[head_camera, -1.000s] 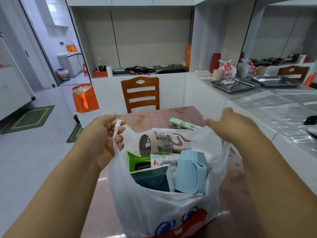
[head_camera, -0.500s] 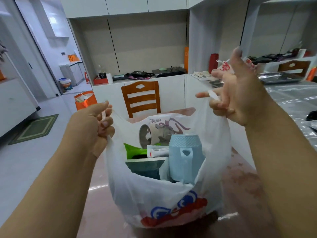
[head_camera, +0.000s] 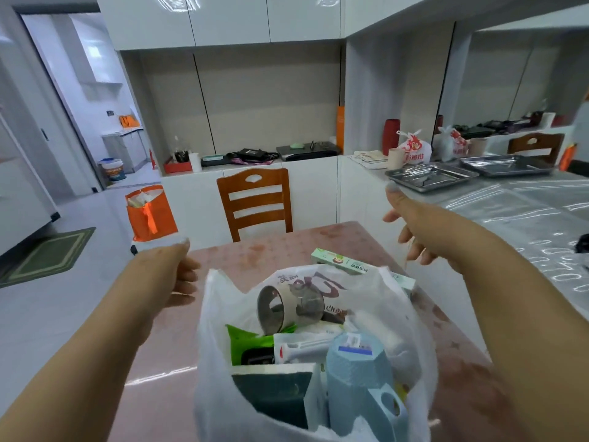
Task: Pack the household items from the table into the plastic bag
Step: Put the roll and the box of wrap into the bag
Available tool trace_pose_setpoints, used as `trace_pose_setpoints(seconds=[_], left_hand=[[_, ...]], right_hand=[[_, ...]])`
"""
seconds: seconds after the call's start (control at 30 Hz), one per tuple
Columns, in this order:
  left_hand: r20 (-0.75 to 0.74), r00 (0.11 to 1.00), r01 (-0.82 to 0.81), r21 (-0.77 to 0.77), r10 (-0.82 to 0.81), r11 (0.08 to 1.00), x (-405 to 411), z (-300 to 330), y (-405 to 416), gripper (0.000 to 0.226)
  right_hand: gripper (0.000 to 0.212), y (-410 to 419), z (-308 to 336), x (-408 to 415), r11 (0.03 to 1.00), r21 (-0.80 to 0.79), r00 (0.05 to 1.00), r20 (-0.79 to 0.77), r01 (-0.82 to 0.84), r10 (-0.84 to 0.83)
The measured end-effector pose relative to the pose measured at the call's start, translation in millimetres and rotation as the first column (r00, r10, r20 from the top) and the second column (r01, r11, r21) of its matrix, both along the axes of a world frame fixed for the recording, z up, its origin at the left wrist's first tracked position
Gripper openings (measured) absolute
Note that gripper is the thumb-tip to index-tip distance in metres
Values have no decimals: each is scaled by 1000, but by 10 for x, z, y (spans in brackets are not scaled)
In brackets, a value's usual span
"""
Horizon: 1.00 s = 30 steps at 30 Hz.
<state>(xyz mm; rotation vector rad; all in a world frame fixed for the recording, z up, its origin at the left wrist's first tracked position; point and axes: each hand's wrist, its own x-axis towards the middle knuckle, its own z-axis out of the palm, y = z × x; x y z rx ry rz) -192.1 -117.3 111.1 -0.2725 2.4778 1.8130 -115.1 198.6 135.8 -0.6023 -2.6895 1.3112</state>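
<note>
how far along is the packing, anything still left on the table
Mostly done: the plastic bag on the table already holds a blue mug, a metal cup and packets. Nothing is in hand; the left hand and right hand are open. Left: the green box behind the bag.

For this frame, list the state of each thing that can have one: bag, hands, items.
plastic bag: mouth open, standing on the table, handles released
left hand: open, holding nothing
right hand: open, fingers spread, holding nothing
blue cup: inside the bag
metal cup: on its side inside the bag
green box: on the table behind the bag
</note>
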Motion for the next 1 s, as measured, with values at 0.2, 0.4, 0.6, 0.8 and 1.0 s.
trace_pose_setpoints(seconds=[0.2, 0.4, 0.6, 0.8, 1.0], left_hand=[[78, 992, 100, -36, -97, 994, -935, -166, 316, 47], [283, 903, 368, -124, -323, 922, -1577, -416, 846, 45], [355, 787, 543, -12, -504, 839, -2127, -783, 1120, 42], [467, 760, 487, 53, -453, 872, -2367, -1291, 1134, 31], [478, 829, 314, 29, -290, 949, -2419, -1697, 1148, 45]], right_hand=[[67, 175, -325, -1040, 994, -90, 988, 129, -69, 80], [60, 281, -999, -1914, 976, 56, 917, 357, -213, 179], [43, 339, -1791, -2412, 817, 360, 843, 473, -450, 256], [72, 405, -2552, -2541, 688, 439, 781, 543, -577, 308], [73, 492, -2542, -2622, 816, 251, 816, 428, -521, 389]])
